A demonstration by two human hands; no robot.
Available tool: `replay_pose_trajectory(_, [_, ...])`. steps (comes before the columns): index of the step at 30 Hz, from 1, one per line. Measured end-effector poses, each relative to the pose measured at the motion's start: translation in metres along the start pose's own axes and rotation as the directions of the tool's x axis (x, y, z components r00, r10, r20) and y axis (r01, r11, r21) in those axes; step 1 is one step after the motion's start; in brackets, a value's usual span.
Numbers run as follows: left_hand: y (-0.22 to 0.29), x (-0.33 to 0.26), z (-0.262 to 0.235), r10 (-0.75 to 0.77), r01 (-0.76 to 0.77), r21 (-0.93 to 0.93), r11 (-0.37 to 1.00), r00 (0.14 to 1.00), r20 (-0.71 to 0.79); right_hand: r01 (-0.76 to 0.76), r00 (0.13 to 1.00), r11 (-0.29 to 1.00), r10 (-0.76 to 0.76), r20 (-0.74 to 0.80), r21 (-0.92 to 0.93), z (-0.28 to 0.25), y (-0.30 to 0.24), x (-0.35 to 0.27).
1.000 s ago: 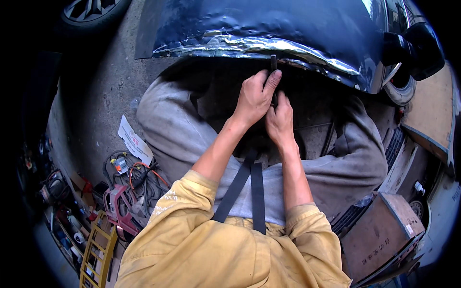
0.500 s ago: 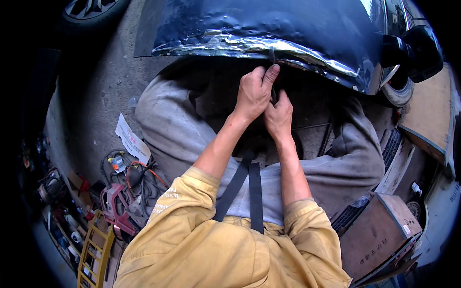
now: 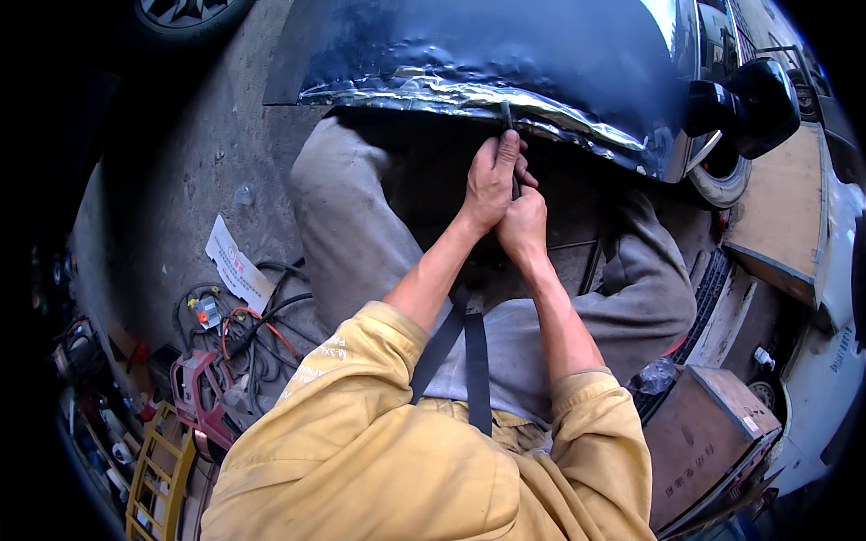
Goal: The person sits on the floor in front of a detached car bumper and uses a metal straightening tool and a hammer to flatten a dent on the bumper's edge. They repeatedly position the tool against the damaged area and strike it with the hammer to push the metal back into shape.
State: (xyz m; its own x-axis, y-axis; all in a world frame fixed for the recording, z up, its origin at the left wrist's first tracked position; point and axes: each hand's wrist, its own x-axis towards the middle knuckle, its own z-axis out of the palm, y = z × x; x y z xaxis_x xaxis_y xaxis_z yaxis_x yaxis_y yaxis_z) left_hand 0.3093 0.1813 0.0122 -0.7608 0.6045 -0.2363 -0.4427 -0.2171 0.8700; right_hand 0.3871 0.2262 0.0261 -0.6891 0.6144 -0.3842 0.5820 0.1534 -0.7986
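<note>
A dark, slim pry bar [image 3: 507, 117] stands almost upright in front of me, its flat tip at the creased, bare-metal lower edge of a dented blue car door [image 3: 532, 54]. My left hand [image 3: 491, 183] is closed round the upper part of the bar, the thumb laid along it towards the tip. Just below and to the right, my right hand [image 3: 523, 224] is closed round the bar's lower part, touching the left. The bar's lower end is hidden by my hands. Whether the tip is hooked under the edge or only presses on it, I cannot tell.
A black side mirror [image 3: 762, 106] juts out at the right. Wooden boxes [image 3: 708, 442] stand along that side. Tangled cables [image 3: 262, 347], a white printed sheet [image 3: 236, 261], a red tool frame [image 3: 203, 397] and a yellow ladder-like frame [image 3: 162, 473] lie at the left.
The view has shifted slightly. My left leg has drawn inward to the right. The bar leans slightly more to the left, its tip still at the door's edge; both hands keep their hold.
</note>
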Motion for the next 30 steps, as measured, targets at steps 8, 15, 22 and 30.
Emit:
replay_pose_trajectory(8, [0.033,-0.002,0.020,-0.145,0.148,0.033,0.988,0.986,-0.086,-0.130,0.991,0.987,0.129,0.025,0.095,-0.013,-0.019,-0.006])
replay_pose_trajectory(15, [0.013,-0.004,0.003,-0.065,0.066,-0.052,0.996,0.998,0.011,-0.006,1.000,0.998,0.005,0.016,0.060,-0.011,-0.006,-0.006])
replay_pose_trajectory(22, [0.005,-0.006,0.025,0.117,-0.052,0.267,0.962,0.965,-0.235,0.124,0.992,0.989,-0.126,0.012,0.082,-0.017,0.018,0.010])
replay_pose_trajectory(30, [-0.011,-0.001,0.031,0.195,-0.059,0.385,0.921,0.925,-0.326,0.176,0.982,0.981,-0.168,0.092,-0.081,-0.032,0.040,0.032])
